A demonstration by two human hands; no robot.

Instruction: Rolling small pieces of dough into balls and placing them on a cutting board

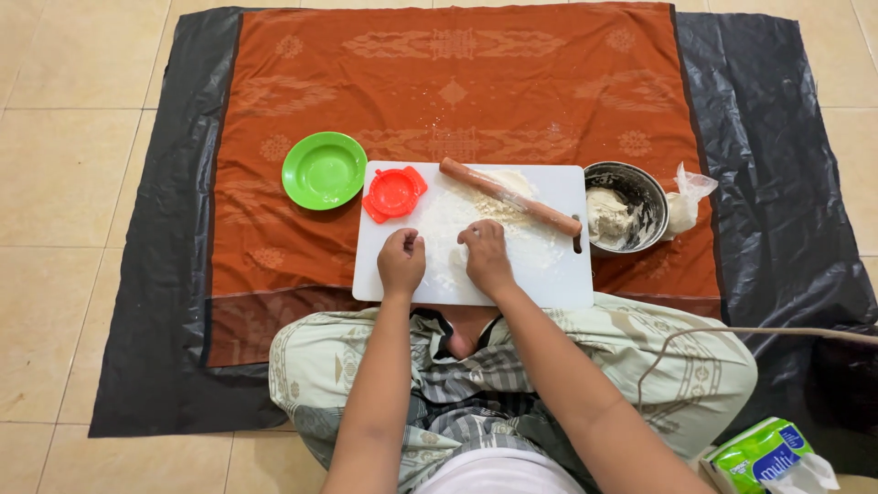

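Note:
A white cutting board dusted with flour lies on an orange patterned cloth in front of me. My left hand rests on the board's near left part with fingers curled. My right hand presses down on the floury middle of the board; whether any dough is under it I cannot tell. A wooden rolling pin lies slanted across the far part of the board, beyond my hands. A red round plastic press mould sits on the board's far left corner.
A green plastic plate lies left of the board. A metal bowl with dough and a clear bag of flour stand to the right. Black plastic sheeting lies under the cloth. A green tissue pack sits by my right knee.

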